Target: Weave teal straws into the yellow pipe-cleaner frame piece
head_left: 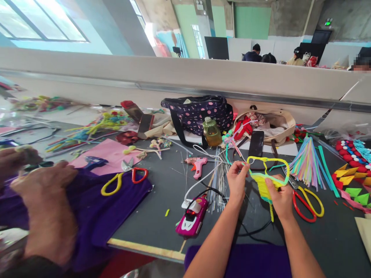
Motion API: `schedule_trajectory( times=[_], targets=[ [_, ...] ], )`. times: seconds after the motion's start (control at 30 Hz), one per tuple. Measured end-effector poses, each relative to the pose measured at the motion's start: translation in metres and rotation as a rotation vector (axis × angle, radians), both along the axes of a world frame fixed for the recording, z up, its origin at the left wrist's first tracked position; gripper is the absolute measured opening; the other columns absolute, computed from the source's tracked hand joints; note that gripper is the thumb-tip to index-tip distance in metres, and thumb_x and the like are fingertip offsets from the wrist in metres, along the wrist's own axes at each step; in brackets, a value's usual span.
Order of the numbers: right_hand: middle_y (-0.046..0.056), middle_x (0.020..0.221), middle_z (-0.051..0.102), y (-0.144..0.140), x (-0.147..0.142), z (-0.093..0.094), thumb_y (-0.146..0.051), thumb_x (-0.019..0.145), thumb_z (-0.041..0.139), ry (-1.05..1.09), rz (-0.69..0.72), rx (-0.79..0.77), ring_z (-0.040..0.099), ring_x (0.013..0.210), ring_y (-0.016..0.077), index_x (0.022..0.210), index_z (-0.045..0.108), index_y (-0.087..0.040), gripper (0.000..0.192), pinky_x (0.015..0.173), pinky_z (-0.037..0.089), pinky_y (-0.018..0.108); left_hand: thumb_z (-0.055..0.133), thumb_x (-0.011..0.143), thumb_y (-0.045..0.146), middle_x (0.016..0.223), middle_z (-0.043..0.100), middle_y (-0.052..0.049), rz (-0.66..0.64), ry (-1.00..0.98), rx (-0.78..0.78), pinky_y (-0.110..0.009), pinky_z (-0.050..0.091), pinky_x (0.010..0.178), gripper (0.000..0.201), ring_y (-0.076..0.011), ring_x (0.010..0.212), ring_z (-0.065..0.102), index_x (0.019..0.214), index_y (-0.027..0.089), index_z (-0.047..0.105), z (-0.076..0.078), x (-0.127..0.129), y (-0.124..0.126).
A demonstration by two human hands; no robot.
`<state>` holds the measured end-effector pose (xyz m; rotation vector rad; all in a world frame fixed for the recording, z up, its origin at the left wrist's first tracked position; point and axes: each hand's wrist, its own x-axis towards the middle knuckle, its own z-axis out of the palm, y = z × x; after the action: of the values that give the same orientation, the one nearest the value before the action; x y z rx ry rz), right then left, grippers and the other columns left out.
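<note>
Purple cloth [249, 260] sits at the bottom edge under both forearms. Left hand [237, 181] pinches the upper left of a yellow pipe-cleaner frame [268, 173], thumb and fingers closed on the loop. Right hand [280, 199] is clamped on the lower right part, where yellow strands are wound across the frame. Frame is held just above the dark table [150, 220], in front of a black phone [256, 143]. Red-and-yellow scissors [307, 202] lie just right of the right hand, with a fan of pastel pipe cleaners [305, 162] behind them. Pink glue gun [198, 165] and a bundle of thin wires [218, 181] lie left of the left hand; a magenta toy car [193, 218] sits nearer, near the table edge. Amber bottle [211, 132] stands by a polka-dot bag [199, 112]. Far left, a co-worker's hand [46, 204] rests on purple fabric [98, 208], beside a second pair of scissors [124, 179] with one yellow and one red handle. Folded paper triangles [352, 181] at far right.
</note>
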<state>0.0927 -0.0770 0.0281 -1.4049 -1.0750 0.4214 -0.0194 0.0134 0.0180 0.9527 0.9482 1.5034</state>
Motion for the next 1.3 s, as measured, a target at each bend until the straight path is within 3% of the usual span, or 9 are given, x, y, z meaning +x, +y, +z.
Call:
schedule_trajectory(
  times=[0.23, 0.47, 0.7, 0.83, 0.93, 1.13, 1.3],
  targets=[
    [0.001, 0.068, 0.064, 0.004, 0.005, -0.011, -0.046, 0.079, 0.062, 0.048, -0.125, -0.008, 0.057, 0.065, 0.0164, 0.075, 0.068, -0.019, 0.028, 0.064, 0.044, 0.026, 0.076, 0.066, 0.036, 0.075, 0.064, -0.001, -0.09, -0.014, -0.014, -0.024, 0.05, 0.061, 0.022, -0.013, 0.068, 0.058, 0.074, 0.018, 0.066, 0.002, 0.004, -0.006],
    [0.004, 0.067, 0.068, 0.011, 0.007, -0.024, -0.054, 0.067, 0.071, 0.442, -0.174, -0.02, 0.061, 0.061, 0.0185, 0.075, 0.069, -0.016, 0.039, 0.058, 0.048, 0.027, 0.077, 0.065, 0.038, 0.076, 0.068, -0.004, -0.101, -0.047, -0.059, -0.028, 0.054, 0.064, 0.027, -0.0175, 0.072, 0.066, 0.074, 0.016, 0.066, 0.002, 0.004, -0.008],
    [0.006, 0.073, 0.071, 0.014, 0.007, -0.028, -0.05, 0.062, 0.076, 0.705, -0.217, -0.008, 0.064, 0.058, 0.0198, 0.076, 0.07, -0.014, 0.039, 0.056, 0.052, 0.03, 0.078, 0.065, 0.039, 0.079, 0.07, -0.006, -0.215, -0.091, -0.114, -0.03, 0.055, 0.067, 0.029, -0.022, 0.081, 0.069, 0.074, 0.015, 0.063, 0.003, 0.005, -0.012],
    [0.004, 0.071, 0.07, 0.013, 0.006, -0.025, -0.051, 0.065, 0.075, 0.608, -0.192, 0.014, 0.064, 0.061, 0.0195, 0.075, 0.069, -0.016, 0.036, 0.06, 0.051, 0.03, 0.079, 0.063, 0.039, 0.087, 0.07, -0.006, -0.25, -0.158, -0.131, -0.03, 0.056, 0.065, 0.031, -0.0205, 0.081, 0.068, 0.076, 0.016, 0.063, 0.004, 0.006, -0.011],
    [0.002, 0.068, 0.068, 0.01, 0.004, -0.022, -0.051, 0.07, 0.071, 0.463, -0.149, 0.038, 0.061, 0.06, 0.0174, 0.073, 0.067, -0.018, 0.034, 0.057, 0.048, 0.027, 0.079, 0.064, 0.038, 0.081, 0.069, -0.004, -0.233, -0.166, -0.119, -0.027, 0.054, 0.061, 0.029, -0.0167, 0.073, 0.065, 0.079, 0.017, 0.066, 0.003, 0.005, -0.01],
    [0.0, 0.066, 0.064, 0.006, 0.003, -0.017, -0.048, 0.077, 0.065, 0.284, -0.131, 0.044, 0.056, 0.06, 0.0151, 0.073, 0.065, -0.018, 0.03, 0.057, 0.046, 0.024, 0.076, 0.068, 0.033, 0.079, 0.066, -0.004, -0.191, 0.005, -0.007, -0.027, 0.051, 0.062, 0.019, -0.016, 0.071, 0.061, 0.08, 0.019, 0.073, 0.002, 0.006, -0.011],
    [0.001, 0.063, 0.065, 0.008, 0.004, -0.02, -0.05, 0.075, 0.066, 0.342, -0.147, 0.027, 0.057, 0.057, 0.0159, 0.071, 0.065, -0.018, 0.032, 0.053, 0.045, 0.025, 0.078, 0.063, 0.024, 0.08, 0.066, -0.005, -0.105, 0.142, 0.142, -0.026, 0.047, 0.064, 0.006, -0.018, 0.077, 0.061, 0.068, 0.024, 0.075, 0.009, 0.006, -0.016]
  ],
)
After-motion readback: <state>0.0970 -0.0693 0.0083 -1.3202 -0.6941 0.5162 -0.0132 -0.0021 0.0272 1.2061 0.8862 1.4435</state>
